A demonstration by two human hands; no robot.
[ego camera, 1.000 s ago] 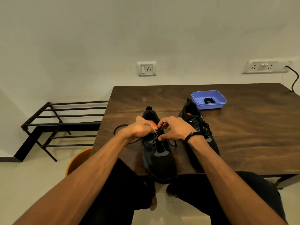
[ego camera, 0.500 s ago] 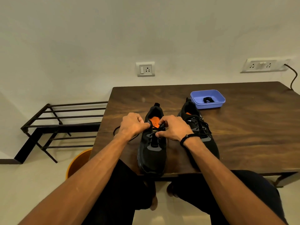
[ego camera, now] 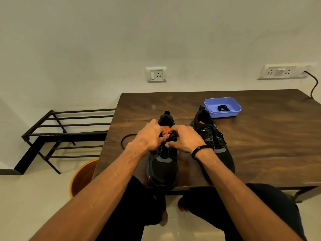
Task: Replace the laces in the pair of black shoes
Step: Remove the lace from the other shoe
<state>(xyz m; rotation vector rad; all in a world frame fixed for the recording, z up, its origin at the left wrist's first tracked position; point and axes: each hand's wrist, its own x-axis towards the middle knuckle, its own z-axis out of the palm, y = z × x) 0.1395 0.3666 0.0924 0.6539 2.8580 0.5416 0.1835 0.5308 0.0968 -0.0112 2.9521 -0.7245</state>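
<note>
Two black shoes stand side by side at the near edge of the wooden table (ego camera: 260,136). The left shoe (ego camera: 163,166) has an orange insole and its toe hangs over the table edge. My left hand (ego camera: 150,136) and my right hand (ego camera: 185,138) meet over its tongue, fingers curled and pinching the black lace at the upper eyelets. A loop of that lace (ego camera: 127,139) trails on the table to the left. The right shoe (ego camera: 213,145) is laced and untouched. A purple tray (ego camera: 231,110) behind it holds a coiled black lace (ego camera: 222,108).
A black metal shoe rack (ego camera: 66,134) stands on the floor left of the table, with an orange bucket (ego camera: 83,176) beside the table corner. Wall sockets sit above the table, and a cable (ego camera: 312,84) drops at the far right. My knees are under the table edge.
Both hands have closed in together over the left shoe's tongue. The shoe, pulled toward me a second ago, now sits a little farther onto the table.
</note>
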